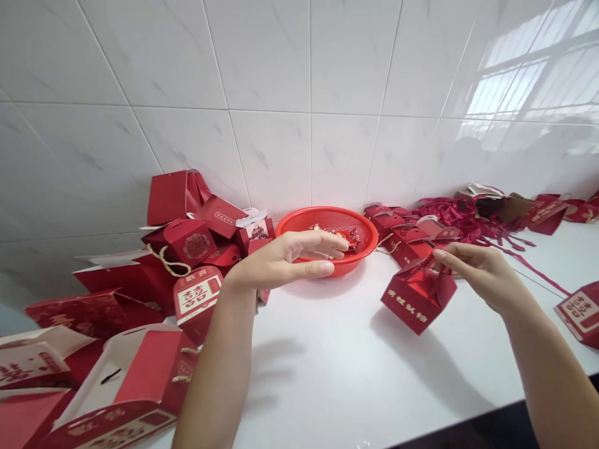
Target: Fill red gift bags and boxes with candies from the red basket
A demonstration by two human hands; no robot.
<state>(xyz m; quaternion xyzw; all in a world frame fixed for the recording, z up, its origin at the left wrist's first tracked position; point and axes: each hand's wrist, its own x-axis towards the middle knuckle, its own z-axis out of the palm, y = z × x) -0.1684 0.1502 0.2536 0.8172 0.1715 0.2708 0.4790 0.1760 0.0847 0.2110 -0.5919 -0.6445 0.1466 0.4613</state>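
Note:
My right hand (pixel 472 268) pinches the top of a small red box (pixel 418 296) with gold characters on its side. The box hangs tilted above the white table (pixel 327 374), its shadow falling below it. My left hand (pixel 294 255) is held in the air with its fingers stretched out and holds nothing. Behind and partly hidden by that hand stands a red plastic basket (pixel 344 268) with small wrapped pieces (pixel 358 238) inside.
Many red boxes and bags (pixel 194 243) are piled at the left. More red boxes (pixel 407 240) and a heap of dark red ribbons (pixel 449 215) lie along the tiled wall (pixel 346 75). Another box (pixel 580 312) sits at the right edge.

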